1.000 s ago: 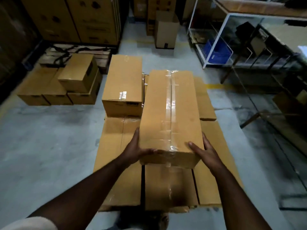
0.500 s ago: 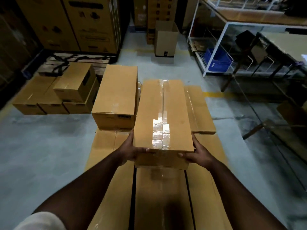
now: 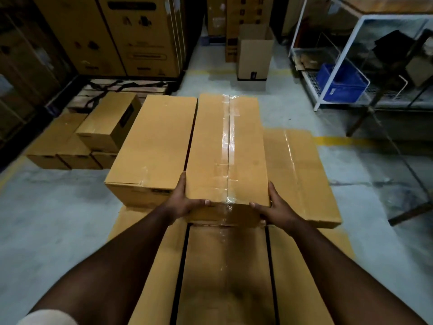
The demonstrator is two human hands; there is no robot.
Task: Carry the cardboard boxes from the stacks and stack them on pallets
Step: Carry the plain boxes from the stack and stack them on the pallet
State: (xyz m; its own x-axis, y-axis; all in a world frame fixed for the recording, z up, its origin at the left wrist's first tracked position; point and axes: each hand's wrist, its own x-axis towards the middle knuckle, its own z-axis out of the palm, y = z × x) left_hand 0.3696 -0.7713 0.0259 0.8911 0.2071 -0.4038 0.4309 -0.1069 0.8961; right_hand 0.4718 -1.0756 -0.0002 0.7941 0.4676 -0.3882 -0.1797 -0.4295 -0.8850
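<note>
Cardboard box (image 3: pixel 227 148): my left hand (image 3: pixel 185 202) and right hand (image 3: pixel 276 209) clamp its near corners; I should lower it flush beside the neighbouring box (image 3: pixel 154 148).

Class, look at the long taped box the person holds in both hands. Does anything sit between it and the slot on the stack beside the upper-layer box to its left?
Nothing visible does. The left hand and right hand grip the near end of the taped box. It sits close beside the neighbouring box, over the lower layer of boxes, whose visible tops are bare.
</note>
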